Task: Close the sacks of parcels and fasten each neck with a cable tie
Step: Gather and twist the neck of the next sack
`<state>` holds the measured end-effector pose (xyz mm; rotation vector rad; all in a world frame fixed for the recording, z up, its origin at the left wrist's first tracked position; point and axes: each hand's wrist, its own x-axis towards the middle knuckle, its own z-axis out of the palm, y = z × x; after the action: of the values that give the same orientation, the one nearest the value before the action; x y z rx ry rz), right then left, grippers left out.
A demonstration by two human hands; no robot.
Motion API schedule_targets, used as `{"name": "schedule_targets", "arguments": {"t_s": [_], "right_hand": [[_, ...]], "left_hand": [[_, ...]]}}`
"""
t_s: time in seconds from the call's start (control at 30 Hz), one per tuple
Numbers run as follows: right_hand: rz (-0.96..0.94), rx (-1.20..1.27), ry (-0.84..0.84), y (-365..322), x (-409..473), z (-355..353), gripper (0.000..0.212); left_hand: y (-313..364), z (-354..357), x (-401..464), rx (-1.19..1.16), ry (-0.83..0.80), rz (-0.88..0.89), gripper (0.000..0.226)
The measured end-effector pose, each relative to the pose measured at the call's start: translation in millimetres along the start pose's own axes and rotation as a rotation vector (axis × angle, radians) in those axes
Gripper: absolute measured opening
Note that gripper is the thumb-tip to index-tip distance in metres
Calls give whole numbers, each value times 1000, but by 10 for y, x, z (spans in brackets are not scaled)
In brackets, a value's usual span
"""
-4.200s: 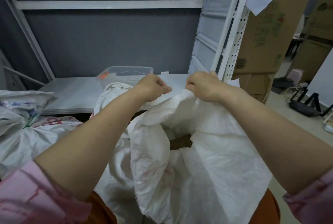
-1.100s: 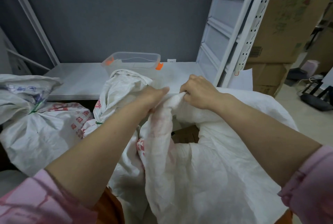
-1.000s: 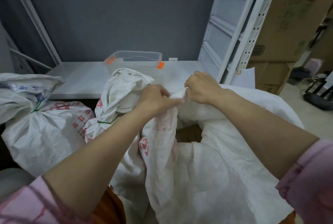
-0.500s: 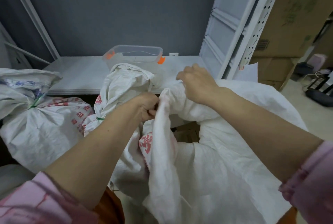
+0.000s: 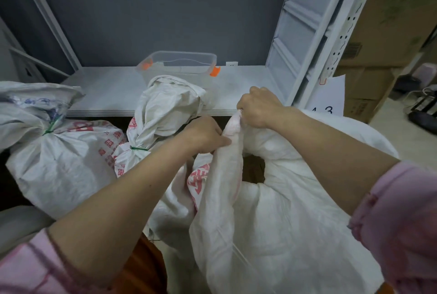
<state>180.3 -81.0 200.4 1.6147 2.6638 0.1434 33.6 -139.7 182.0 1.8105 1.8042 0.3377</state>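
Three white sacks: two tied with green cable ties point(image 5: 138, 148) at left, one open sack point(image 5: 272, 211) in front. Left hand point(image 5: 203, 134) and right hand point(image 5: 259, 108) both grip its gathered neck. One clear tub point(image 5: 179, 64) sits on the shelf point(image 5: 106, 90).

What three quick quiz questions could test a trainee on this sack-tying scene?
1. True or false: the front sack already has a cable tie on its neck.
2. Which colour are the ties on the two closed sacks? A red, B green, C black.
3. Fill in: the clear tub sits on the ____.

Key: 1 false, the left hand and right hand are gathering it; 2 B; 3 shelf.
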Motion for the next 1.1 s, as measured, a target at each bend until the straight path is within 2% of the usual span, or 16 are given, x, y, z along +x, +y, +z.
{"name": "schedule_targets", "arguments": {"t_s": [0.07,0.1,0.2,0.27,0.37,0.47,0.53,0.6,0.67,0.77,0.83,0.9,0.93,1.0,1.07,1.1], "right_hand": [[-2,-35,-2,-31,32,-3,15],[-3,-52,37,-40,52,16,9],[93,34,142,-116,-9,-83,32],[126,195,32,-183,-121,-214,45],[116,282,-260,-314,-337,-286,51],[135,144,-272,-336,-466,-210,42],[134,62,-123,-302,-503,-215,26],[121,-34,22,-251,-537,-251,15],[76,-156,90,-227,-555,-264,19],[-31,-311,151,-288,-548,-228,19],[-95,-385,189,-349,-540,-198,18],[-133,-423,199,-367,-547,-210,19],[-128,-393,200,-353,-554,-231,17],[-37,-167,169,-293,-572,-326,17],[111,92,83,-199,-594,-437,35],[154,136,34,-162,-619,-484,40]], "left_hand": [[-24,-22,-9,-126,-109,-53,34],[-40,-39,0,-295,-185,-99,28],[-141,-78,104,-786,-297,-272,27],[-183,-88,176,-957,-308,-380,26],[-134,-55,260,-1179,-190,-422,30],[10,7,295,-1368,17,-359,34],[44,28,325,-1457,141,-352,33],[45,37,303,-1509,169,-357,27],[56,45,201,-1443,62,-352,18],[148,111,22,-1330,-176,-331,23],[219,134,-9,-1345,-179,-308,19],[246,123,-18,-1398,-155,-325,28],[236,114,-11,-1417,-155,-336,28],[204,99,5,-1463,-152,-340,27],[184,79,47,-1540,-116,-323,26],[186,71,76,-1593,-87,-322,25]]}}
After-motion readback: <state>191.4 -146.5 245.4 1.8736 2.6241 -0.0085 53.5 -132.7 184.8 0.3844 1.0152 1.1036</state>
